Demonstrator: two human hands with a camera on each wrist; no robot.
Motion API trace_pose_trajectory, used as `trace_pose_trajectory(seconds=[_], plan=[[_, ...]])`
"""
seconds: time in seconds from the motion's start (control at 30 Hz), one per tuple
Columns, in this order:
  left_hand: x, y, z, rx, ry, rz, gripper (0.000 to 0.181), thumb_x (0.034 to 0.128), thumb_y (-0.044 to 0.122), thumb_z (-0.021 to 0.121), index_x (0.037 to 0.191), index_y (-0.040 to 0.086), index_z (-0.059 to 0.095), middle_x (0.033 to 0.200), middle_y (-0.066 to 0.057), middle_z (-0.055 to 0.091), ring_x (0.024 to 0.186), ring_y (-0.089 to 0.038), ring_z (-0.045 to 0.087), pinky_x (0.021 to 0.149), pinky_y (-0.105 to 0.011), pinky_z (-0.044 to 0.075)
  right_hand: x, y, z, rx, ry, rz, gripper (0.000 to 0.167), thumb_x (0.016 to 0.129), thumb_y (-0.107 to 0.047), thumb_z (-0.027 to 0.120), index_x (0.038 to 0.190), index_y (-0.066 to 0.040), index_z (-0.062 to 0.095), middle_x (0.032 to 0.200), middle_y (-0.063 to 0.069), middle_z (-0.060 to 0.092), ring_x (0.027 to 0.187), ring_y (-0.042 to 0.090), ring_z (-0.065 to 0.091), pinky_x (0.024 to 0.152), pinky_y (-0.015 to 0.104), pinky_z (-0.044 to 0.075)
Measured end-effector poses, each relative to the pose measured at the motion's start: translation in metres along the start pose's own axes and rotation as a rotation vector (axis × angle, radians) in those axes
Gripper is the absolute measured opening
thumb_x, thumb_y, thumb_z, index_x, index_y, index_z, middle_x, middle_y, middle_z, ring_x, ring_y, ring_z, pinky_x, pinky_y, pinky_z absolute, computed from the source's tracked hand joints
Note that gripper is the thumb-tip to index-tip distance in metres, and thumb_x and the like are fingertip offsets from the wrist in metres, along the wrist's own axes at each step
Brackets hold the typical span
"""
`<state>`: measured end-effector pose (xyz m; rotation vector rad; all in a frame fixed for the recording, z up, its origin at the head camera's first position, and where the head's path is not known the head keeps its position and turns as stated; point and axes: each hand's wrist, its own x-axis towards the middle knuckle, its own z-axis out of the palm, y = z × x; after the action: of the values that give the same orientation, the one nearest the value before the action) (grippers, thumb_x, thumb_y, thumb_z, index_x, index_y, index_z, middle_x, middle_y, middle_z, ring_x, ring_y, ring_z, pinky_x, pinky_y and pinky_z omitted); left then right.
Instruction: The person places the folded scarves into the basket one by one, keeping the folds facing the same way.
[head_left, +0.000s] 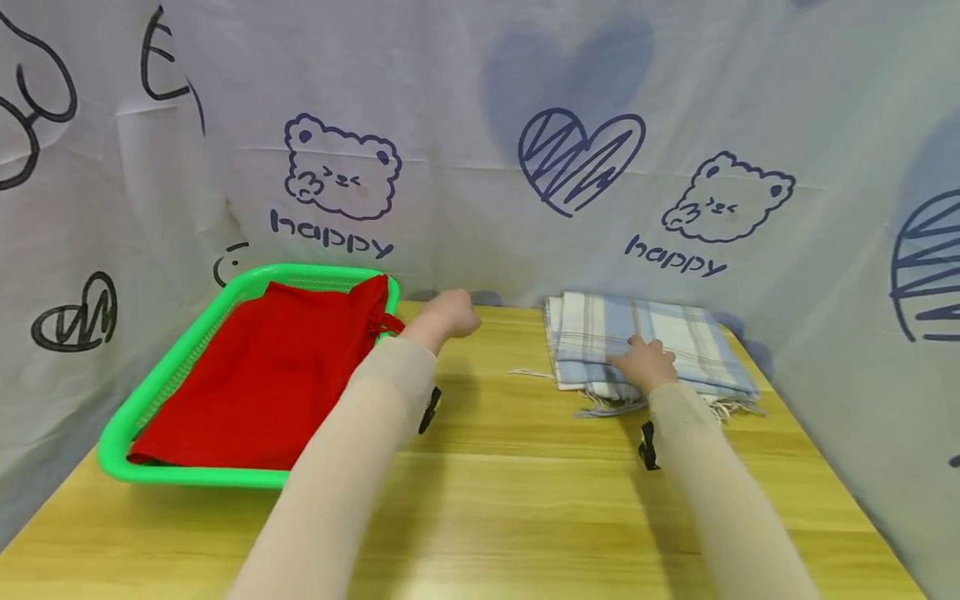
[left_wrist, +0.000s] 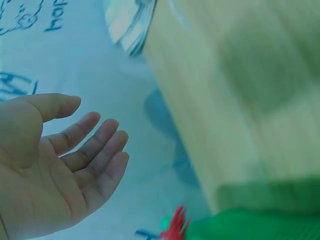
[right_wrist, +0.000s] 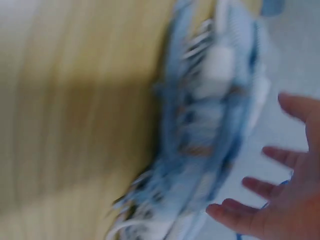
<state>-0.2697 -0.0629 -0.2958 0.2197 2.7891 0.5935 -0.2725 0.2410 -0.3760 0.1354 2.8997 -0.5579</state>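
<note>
A folded blue, white and beige plaid scarf [head_left: 690, 342] with fringed ends lies at the back right of the table. In the head view my right hand [head_left: 647, 365] is over its front left part; the right wrist view shows its fingers [right_wrist: 260, 187] spread and apart, gripping nothing. Contact with the cloth cannot be told. My left hand [head_left: 448, 317] hovers beside the right rim of a green basket [head_left: 198, 477]. Its fingers [left_wrist: 95, 152] are loosely bent, with nothing in the palm. Red cloth [head_left: 262, 383] with a tasselled corner lies in the basket.
The wooden table [head_left: 517, 500] runs between the basket and the scarf. A white curtain [head_left: 457, 200] printed with hearts, bears and the word happy hangs behind and at both sides. Black straps [head_left: 648, 446] show at the wrists.
</note>
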Motion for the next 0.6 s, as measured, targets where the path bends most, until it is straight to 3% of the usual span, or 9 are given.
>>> trace_pose_trajectory(seconds=[0.17, 0.3, 0.53, 0.6], plan=[[0.009, 0.006, 0.026, 0.02, -0.058, -0.001, 0.031, 0.0929, 0.01, 0.04, 0.063, 0.013, 0.032, 0.072, -0.001, 0.037, 0.056, -0.013, 0.025, 0.062, -0.03, 0.032, 0.003, 0.017, 0.012, -0.132, -0.093, -0.08, 0.069, 0.094, -0.039, 0.049, 0.143, 0.004, 0.027, 0.144, 0.039, 0.016, 0.125, 0.062, 0.022, 0.098, 0.069, 0.027], [0.014, 0.004, 0.035, 0.008, -0.073, 0.002, 0.031, 0.093, 0.01, 0.041, 0.064, 0.013, 0.031, 0.076, -0.002, 0.038, 0.054, -0.013, 0.023, 0.059, -0.029, 0.033, 0.003, 0.022, 0.021, -0.179, -0.111, -0.124, 0.066, 0.094, -0.035, 0.051, 0.142, 0.006, 0.031, 0.143, 0.038, 0.022, 0.127, 0.059, 0.026, 0.101, 0.069, 0.024], [0.025, -0.004, 0.045, 0.006, -0.096, 0.021, 0.036, 0.0921, 0.011, 0.045, 0.059, 0.013, 0.03, 0.059, 0.0, 0.023, 0.051, -0.012, 0.019, 0.058, -0.028, 0.031, -0.008, 0.013, 0.031, -0.203, -0.131, -0.21, 0.061, 0.094, -0.031, 0.051, 0.141, 0.004, 0.034, 0.142, 0.037, 0.025, 0.127, 0.058, 0.028, 0.101, 0.069, 0.022], [0.026, -0.006, 0.052, -0.016, -0.105, 0.016, 0.037, 0.0918, 0.011, 0.046, 0.058, 0.013, 0.031, 0.062, -0.001, 0.031, 0.053, -0.012, 0.025, 0.06, -0.029, 0.033, -0.013, 0.005, 0.032, -0.219, -0.146, -0.238, 0.06, 0.094, -0.031, 0.052, 0.14, 0.004, 0.035, 0.142, 0.036, 0.028, 0.128, 0.055, 0.03, 0.102, 0.068, 0.023]])
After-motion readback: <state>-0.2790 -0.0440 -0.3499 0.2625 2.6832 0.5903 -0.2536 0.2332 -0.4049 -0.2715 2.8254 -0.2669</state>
